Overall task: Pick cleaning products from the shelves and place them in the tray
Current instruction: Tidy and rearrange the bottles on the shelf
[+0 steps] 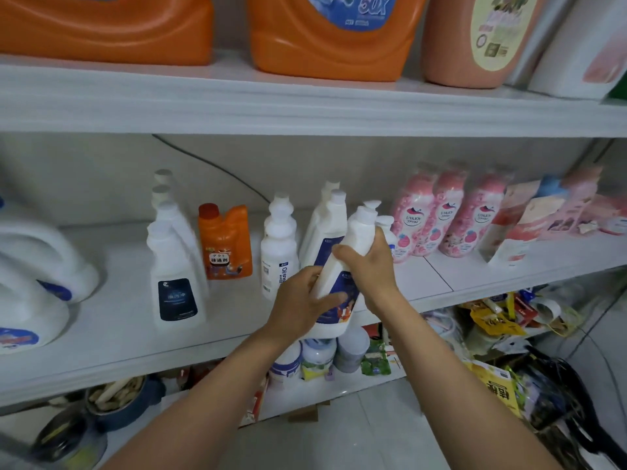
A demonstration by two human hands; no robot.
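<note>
A tall white bottle with a dark blue label [342, 266] is tilted over the front edge of the middle shelf [135, 334]. My left hand [302, 303] grips its lower body, thumb across the label. My right hand [369, 262] grips its upper body just below the neck. More white bottles [280, 245] stand upright behind and to the left. No tray is in view.
On the same shelf stand an orange bottle [225, 240], a white bottle with a black label [176, 266], white jugs [40, 266] at far left and pink bottles [444, 215] at right. Orange jugs [325, 32] fill the top shelf. Cluttered packets and a dark bag [549, 385] lie below right.
</note>
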